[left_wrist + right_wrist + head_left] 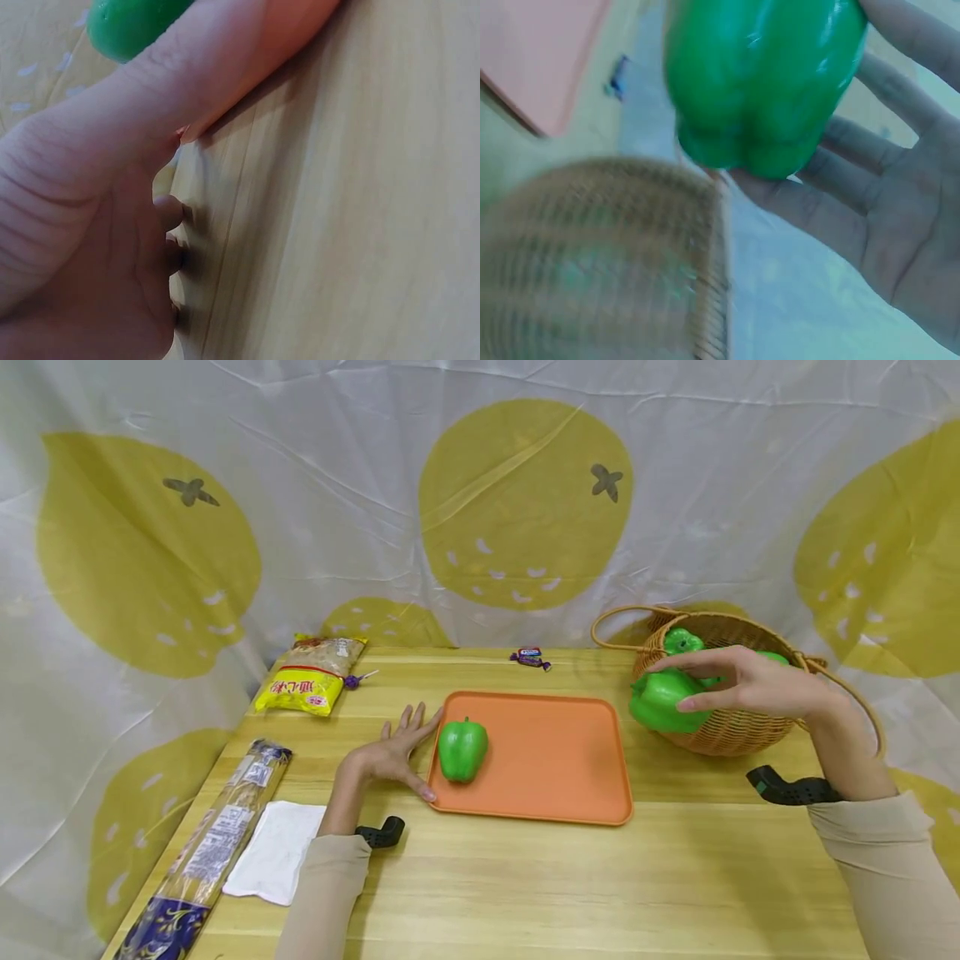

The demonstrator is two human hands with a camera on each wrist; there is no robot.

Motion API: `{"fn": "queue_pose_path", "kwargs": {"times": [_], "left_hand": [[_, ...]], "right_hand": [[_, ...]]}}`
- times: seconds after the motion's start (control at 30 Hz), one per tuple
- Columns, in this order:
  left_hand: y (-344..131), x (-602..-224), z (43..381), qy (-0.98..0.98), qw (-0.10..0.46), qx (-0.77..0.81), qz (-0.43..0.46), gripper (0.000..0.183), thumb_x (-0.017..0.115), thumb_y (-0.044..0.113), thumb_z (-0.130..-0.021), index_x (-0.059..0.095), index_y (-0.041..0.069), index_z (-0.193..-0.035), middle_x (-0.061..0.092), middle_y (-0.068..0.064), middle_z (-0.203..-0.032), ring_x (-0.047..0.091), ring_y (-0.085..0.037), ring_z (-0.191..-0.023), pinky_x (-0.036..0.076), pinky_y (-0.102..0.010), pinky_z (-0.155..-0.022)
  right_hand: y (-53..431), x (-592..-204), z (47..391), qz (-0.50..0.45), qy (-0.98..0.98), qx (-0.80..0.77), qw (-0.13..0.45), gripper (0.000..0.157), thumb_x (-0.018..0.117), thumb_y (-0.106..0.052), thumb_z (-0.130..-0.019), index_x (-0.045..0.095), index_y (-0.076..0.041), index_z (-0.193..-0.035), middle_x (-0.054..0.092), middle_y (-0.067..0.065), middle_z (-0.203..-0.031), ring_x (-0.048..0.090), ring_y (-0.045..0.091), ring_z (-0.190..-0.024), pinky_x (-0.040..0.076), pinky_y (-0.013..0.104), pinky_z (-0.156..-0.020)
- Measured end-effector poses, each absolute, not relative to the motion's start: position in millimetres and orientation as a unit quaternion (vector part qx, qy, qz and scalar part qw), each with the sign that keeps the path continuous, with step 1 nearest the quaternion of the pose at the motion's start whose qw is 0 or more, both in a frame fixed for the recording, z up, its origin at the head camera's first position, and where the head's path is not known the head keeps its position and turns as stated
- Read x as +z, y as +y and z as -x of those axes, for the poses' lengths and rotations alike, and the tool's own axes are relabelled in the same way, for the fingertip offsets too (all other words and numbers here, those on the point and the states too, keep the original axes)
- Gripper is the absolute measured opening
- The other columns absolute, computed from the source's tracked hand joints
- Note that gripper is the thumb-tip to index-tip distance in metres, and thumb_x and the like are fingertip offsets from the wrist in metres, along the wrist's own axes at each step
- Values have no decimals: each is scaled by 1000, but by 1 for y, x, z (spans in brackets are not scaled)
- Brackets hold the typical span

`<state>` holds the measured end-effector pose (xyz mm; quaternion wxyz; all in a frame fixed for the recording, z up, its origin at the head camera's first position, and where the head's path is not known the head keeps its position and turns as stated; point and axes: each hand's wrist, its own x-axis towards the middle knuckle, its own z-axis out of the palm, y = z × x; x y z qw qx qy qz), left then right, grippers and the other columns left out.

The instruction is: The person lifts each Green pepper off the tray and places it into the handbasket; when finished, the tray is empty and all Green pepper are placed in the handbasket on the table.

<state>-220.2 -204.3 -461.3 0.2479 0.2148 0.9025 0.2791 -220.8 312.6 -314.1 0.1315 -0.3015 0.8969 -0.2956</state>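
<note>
My right hand grips a green bell pepper between thumb and fingers, at the front left of a wicker basket. In the right wrist view this bell pepper is up close, with the blurred basket wall below it. More green peppers show inside the basket, partly hidden by the hand. With fingers spread, my left hand touches the left edge of an orange tray. Another green bell pepper stands on the tray's left side, near that hand.
At the back left lie a yellow pasta bag and a purple lollipop. A long noodle pack and a white cloth lie along the left. Small wrapped candies lie behind the tray, before a lemon-print curtain.
</note>
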Motion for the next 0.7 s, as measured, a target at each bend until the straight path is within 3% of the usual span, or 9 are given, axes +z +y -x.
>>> {"fn": "queue_pose_path", "kwargs": {"times": [0.13, 0.3, 0.7], "left_hand": [[-204, -463, 220, 903, 247, 278, -214, 140, 90, 46, -56, -5, 23, -156, -24, -19, -159, -28, -40, -145, -18, -67, -111], [-205, -463, 220, 904, 247, 277, -213, 140, 90, 47, -55, -5, 24, -156, -24, -19, -159, -28, -40, -145, -18, -67, -112], [-203, -461, 219, 903, 245, 279, -215, 139, 90, 45, -56, -4, 23, -156, -23, -20, -159, -27, -40, -145, -18, -68, -111]], "right_hand": [[332, -293, 224, 235, 920, -295, 110, 51, 63, -27, -94, 46, -36, -141, 48, -12, -145, 48, -8, -120, 45, 13, -85], [349, -280, 235, 199, 919, -321, 110, 50, 55, -27, -98, 41, -33, -146, 46, -7, -146, 45, -13, -120, 44, 9, -84], [373, -291, 261, 120, 925, -348, 90, 53, 51, -39, -99, 34, -36, -149, 35, 5, -152, 44, -13, -107, 50, 15, -77]]}}
